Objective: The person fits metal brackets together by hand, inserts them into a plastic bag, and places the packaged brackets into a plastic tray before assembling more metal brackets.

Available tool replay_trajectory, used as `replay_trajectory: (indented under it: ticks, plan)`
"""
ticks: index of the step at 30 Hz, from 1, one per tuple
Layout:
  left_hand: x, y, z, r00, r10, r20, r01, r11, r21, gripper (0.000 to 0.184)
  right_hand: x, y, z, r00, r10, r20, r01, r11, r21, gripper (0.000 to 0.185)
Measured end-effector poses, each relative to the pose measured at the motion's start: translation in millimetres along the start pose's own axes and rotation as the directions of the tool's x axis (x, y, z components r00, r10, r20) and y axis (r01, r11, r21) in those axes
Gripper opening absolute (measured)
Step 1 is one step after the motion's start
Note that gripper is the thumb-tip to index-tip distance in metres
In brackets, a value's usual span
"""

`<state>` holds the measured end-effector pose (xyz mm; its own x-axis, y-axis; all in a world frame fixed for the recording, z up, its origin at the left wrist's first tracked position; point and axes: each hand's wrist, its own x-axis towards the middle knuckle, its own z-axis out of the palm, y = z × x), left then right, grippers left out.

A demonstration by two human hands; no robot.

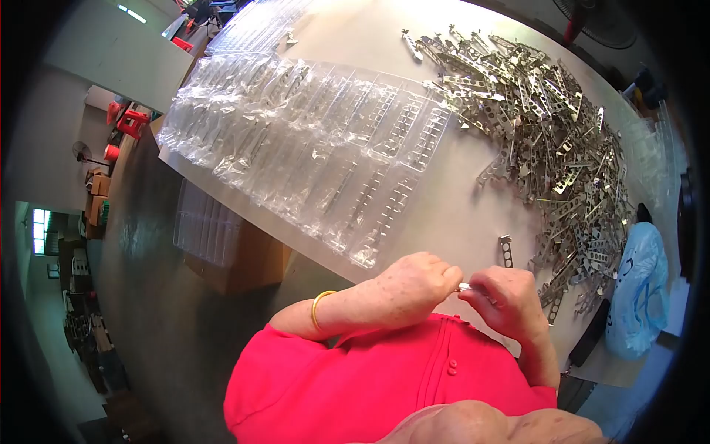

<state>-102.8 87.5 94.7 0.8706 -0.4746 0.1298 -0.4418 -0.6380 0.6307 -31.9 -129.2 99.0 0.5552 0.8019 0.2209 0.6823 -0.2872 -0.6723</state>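
Both hands are in close, right at the near edge of the pale desk [462, 203]! The left hand [420, 283], below a yellow bangle [319, 311], has its fingers curled in tight, pinching a small silvery metal piece [464, 287]. The right hand [510, 297] meets it from the other side, thumb and fingers closed on the same piece, which sits between the two sets of fingertips, mostly covered.

So the step in hand looks like fine two-handed fingerwork on a single part; whether it is being bent, joined or checked, I cannot tell. What does the next move call for? A steady pinch from both sides, I'd judge, with neither hand letting go until the other has full control.

Just beyond the right hand lies one loose silvery metal strip with round holes [506, 251], and past it sprawls a big tangled heap of perforated silvery metal strips [543, 126]. Over to the left, well apart from the heap's middle, stretch clear plastic trays with narrow compartments [310, 159], glinting under the light.
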Motion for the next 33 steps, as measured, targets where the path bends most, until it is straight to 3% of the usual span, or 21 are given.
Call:
replay_trajectory:
  ticks: [4, 8, 12, 14, 17, 21, 23, 25, 26, 28, 33]
  plan:
    - [-5.9, -0.2, -16.3, 0.995, -0.005, -0.097, 0.007, 1.000, 0.017, 0.008, -4.5, 0.6, -9.7, 0.990, 0.092, -0.108, -0.069, 0.977, 0.201, 0.027]
    - [-11.7, -2.0, -23.7, 0.988, -0.020, -0.153, 0.025, 0.999, 0.035, 0.012, -12.7, 5.4, -5.1, 0.945, 0.203, -0.255, -0.086, 0.910, 0.405, 0.021]
    - [-15.4, 0.7, -32.5, 0.983, -0.038, -0.179, 0.042, 0.999, 0.019, 0.014, -17.9, 10.7, -0.3, 0.934, 0.153, -0.324, -0.013, 0.918, 0.396, 0.020]
    - [-18.5, -0.9, -39.9, 0.974, -0.060, -0.219, 0.073, 0.996, 0.054, 0.014, -17.6, 9.7, 1.3, 0.878, 0.251, -0.407, 0.006, 0.845, 0.534, 0.018]
    - [-28.4, -1.5, -65.1, 0.955, -0.106, -0.278, 0.139, 0.985, 0.101, 0.014, -20.8, 9.4, -7.9, 0.863, 0.366, -0.348, -0.075, 0.774, 0.629, 0.016]
    - [-52.0, -21.8, -99.3, 0.680, -0.282, -0.677, 0.458, 0.884, 0.092, 0.014, -29.2, 15.4, -4.2, 0.856, 0.414, -0.311, -0.134, 0.757, 0.639, 0.015]
    - [-62.1, -35.3, -118.7, 0.554, -0.231, -0.800, 0.619, 0.757, 0.210, 0.013, -31.4, 18.2, -1.1, 0.859, 0.417, -0.296, -0.137, 0.745, 0.653, 0.015]
    - [-70.3, -52.5, -135.4, 0.441, -0.285, -0.851, 0.697, 0.707, 0.125, 0.009, -33.0, 19.5, 1.1, 0.862, 0.421, -0.283, -0.140, 0.733, 0.666, 0.015]
    - [-76.6, -66.1, -142.3, 0.443, -0.284, -0.850, 0.698, 0.704, 0.128, 0.009, -33.3, 19.8, 1.2, 0.860, 0.433, -0.270, -0.155, 0.726, 0.670, 0.015]
    - [-91.0, -98.6, -152.1, 0.340, -0.369, -0.865, 0.817, 0.572, 0.078, 0.010, -32.9, 19.7, 1.3, 0.858, 0.443, -0.260, -0.166, 0.718, 0.675, 0.014]
    - [-112.3, -149.6, -154.3, 0.339, -0.442, -0.830, 0.870, 0.483, 0.098, 0.011, -33.4, 19.1, 0.8, 0.863, 0.436, -0.256, -0.181, 0.739, 0.649, 0.014]
